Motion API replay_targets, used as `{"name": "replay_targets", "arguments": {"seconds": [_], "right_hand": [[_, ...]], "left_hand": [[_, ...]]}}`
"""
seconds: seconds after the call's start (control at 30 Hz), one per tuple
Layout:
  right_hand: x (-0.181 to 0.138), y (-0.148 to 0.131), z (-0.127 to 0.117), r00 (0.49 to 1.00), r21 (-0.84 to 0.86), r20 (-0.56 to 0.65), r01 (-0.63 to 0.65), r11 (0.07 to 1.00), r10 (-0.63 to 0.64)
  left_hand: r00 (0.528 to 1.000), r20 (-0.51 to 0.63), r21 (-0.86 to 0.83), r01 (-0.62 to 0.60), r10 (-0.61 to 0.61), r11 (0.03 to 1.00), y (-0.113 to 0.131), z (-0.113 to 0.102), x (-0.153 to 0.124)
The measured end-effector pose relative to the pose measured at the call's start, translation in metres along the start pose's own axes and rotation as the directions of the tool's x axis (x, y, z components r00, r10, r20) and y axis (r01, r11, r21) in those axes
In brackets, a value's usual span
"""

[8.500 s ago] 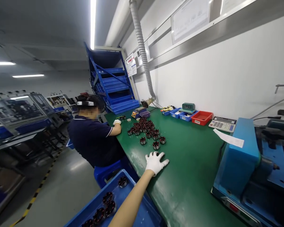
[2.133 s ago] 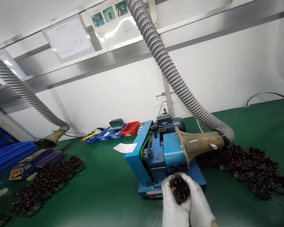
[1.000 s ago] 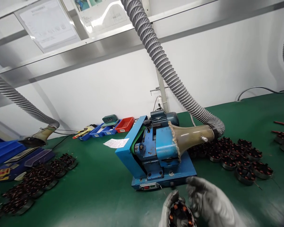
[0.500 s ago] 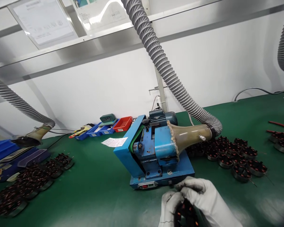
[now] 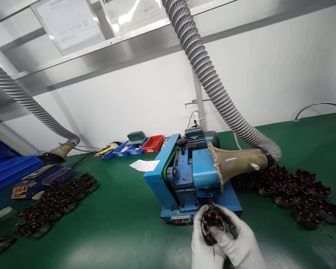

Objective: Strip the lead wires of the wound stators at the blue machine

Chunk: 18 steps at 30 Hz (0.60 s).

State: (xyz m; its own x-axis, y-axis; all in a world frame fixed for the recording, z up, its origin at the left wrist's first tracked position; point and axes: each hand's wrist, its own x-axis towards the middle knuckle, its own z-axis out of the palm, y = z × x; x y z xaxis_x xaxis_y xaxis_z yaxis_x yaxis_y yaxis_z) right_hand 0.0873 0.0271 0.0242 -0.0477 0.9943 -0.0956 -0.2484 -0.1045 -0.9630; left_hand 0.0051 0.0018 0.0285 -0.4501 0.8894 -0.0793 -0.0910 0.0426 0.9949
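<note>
A: I start from the hands. My left hand [image 5: 203, 244] and my right hand [image 5: 236, 243], both in white gloves, are closed together around one stator [image 5: 212, 224], a dark ring with copper coils. It is held just in front of the blue machine [image 5: 190, 179], above the bench [image 5: 114, 224].

B: How do you think it will handle?

A: I judge it stiff and a little heavy for its size, because of the metal core. The thin lead wires [image 5: 211, 201] that stick up from it look fragile, so I would take it by the outer rim, not by the coils.

B: What is around the machine?

A: To the right of the machine lies a group of stators [image 5: 296, 190]; to the left, another pile [image 5: 53, 203]. The grey hose [image 5: 212, 86] goes into the funnel [image 5: 238, 162] on its right side.

B: What is unclear?

A: My wrists are cut off at the lower edge, the fingers hide the stator's back, and the paper note [image 5: 145, 165] is too small to read.
</note>
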Motion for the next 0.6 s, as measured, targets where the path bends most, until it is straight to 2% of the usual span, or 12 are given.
{"name": "replay_targets", "arguments": {"seconds": [0.1,0.27,0.43,0.6], "right_hand": [[0.013,0.0,0.012,0.996,-0.085,-0.059,0.061,0.995,-0.066],[0.028,-0.014,0.019,0.976,-0.176,-0.132,0.15,0.973,-0.174],[0.026,-0.023,0.02,0.978,-0.102,-0.167,0.108,0.989,-0.124],[0.026,-0.024,0.02,0.978,-0.101,-0.18,0.087,0.991,-0.105]], "left_hand": [[0.999,-0.032,-0.007,-0.025,0.025,1.0,0.009,0.012,0.014],[0.996,0.072,-0.041,-0.049,0.052,0.998,-0.004,0.018,0.034],[0.997,0.038,-0.088,-0.068,0.071,0.994,-0.007,0.02,0.036],[0.99,0.125,-0.063,-0.049,0.057,0.997,0.008,0.019,0.034]]}}
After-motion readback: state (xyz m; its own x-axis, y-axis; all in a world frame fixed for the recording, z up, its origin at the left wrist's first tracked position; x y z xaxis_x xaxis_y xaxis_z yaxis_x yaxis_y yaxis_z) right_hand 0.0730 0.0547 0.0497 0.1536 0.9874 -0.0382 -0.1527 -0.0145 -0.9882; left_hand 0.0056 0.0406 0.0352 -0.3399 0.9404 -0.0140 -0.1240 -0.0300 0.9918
